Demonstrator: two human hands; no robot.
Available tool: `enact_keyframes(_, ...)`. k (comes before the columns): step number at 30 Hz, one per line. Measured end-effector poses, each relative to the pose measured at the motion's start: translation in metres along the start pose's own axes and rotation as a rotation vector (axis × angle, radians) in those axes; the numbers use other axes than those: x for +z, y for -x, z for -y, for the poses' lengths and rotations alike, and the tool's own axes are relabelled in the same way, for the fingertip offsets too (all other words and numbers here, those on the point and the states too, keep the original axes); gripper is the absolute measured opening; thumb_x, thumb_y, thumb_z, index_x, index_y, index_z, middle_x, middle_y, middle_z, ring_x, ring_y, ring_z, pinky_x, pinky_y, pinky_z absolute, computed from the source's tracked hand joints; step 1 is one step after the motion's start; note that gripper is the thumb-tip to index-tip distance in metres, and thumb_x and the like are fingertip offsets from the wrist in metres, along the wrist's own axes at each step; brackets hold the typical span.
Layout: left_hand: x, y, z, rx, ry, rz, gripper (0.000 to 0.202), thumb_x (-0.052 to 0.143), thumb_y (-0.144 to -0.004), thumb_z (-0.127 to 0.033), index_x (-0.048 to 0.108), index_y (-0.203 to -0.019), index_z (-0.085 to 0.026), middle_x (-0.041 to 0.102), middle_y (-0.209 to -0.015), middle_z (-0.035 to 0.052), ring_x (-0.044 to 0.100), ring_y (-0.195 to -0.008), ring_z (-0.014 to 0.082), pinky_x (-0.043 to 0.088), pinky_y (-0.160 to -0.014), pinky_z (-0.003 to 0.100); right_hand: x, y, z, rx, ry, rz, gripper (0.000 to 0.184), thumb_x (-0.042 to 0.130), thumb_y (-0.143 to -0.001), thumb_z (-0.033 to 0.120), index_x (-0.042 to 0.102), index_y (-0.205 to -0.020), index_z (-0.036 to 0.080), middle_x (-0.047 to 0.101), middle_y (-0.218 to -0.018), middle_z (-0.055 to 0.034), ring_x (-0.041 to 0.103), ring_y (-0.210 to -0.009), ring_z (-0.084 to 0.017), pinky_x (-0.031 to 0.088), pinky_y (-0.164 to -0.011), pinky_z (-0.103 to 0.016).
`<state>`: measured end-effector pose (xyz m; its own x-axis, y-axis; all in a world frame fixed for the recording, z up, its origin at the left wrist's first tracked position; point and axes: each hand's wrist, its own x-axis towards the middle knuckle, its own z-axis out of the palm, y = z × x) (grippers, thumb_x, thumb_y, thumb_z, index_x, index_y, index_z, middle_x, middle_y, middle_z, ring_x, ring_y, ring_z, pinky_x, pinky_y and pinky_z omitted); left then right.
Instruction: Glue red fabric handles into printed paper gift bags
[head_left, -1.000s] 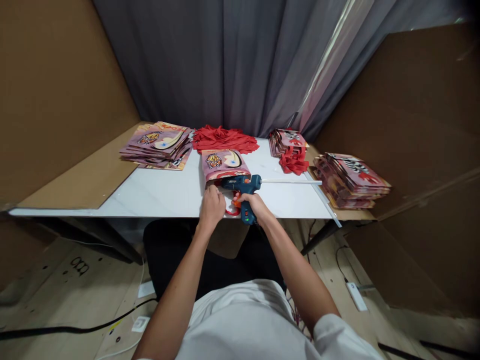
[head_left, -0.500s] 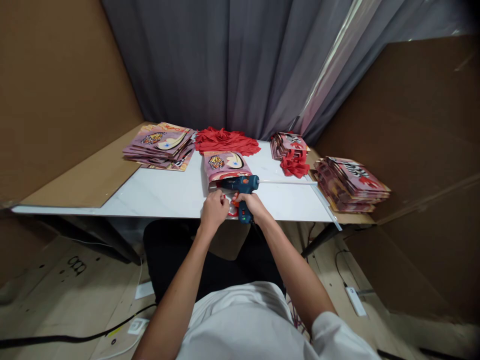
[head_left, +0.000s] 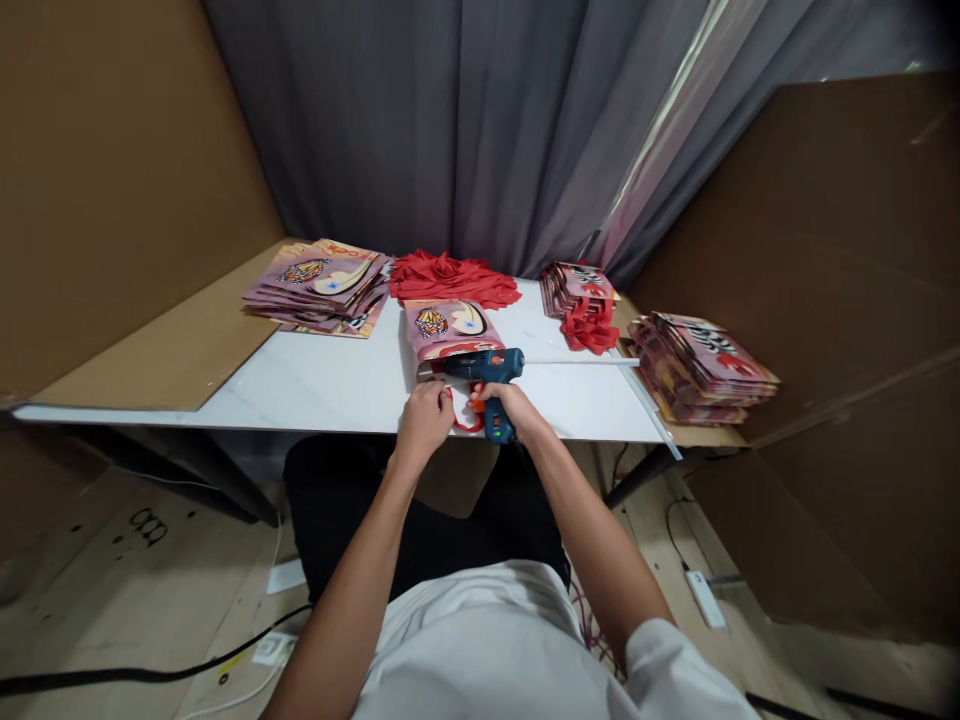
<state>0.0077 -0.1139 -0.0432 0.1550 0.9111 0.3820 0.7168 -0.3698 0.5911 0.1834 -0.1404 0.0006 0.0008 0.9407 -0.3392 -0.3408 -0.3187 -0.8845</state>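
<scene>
One bag (head_left: 454, 322) lies on the table (head_left: 322, 385), at 1 o'clock from the left hand (head_left: 427, 412) and 11 from the right hand (head_left: 508, 405). The right hand grips one blue gun (head_left: 491, 368), with one white stick (head_left: 581, 362) poking out at 3. The left hand is curled beside one red strap (head_left: 469, 426); I can't tell if it pinches it. From the hands, three stacks (head_left: 315, 285) sit near 10, 1 and half past 2. Two red heaps (head_left: 454, 280) sit near 12 and 2. Since half a second ago, the gun has slid a little toward 3.
</scene>
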Motion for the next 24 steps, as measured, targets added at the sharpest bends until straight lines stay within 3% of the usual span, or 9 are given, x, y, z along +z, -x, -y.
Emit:
enact_keyframes(10,0.0016,0.0002,0.0005,0.026,-0.001,-0.012,0.032,0.044,-0.1,-0.016,0.076,-0.107,-0.019,0.08,-0.114,0.0175,0.072,-0.118,0.0329,0.056,-0.108,0.045,0.0003,-0.0042,-0.0019,-0.006,0.117,-0.024,0.02,0.071,-0.056,0.025,0.072,-0.075,0.019,0.074,-0.068,-0.0045,0.065,-0.06,-0.019,0.052,-0.056,-0.028)
enact_keyframes(24,0.0054,0.0,0.0042,0.055,-0.013,-0.036,0.029,0.046,-0.101,-0.015,0.075,-0.105,-0.017,0.08,-0.111,0.0173,0.073,-0.115,0.0325,0.058,-0.105,0.045,0.0005,0.0013,-0.0012,-0.04,0.12,-0.011,0.012,0.066,-0.059,0.023,0.068,-0.07,0.019,0.069,-0.062,-0.0035,0.062,-0.058,-0.018,0.051,-0.056,-0.027)
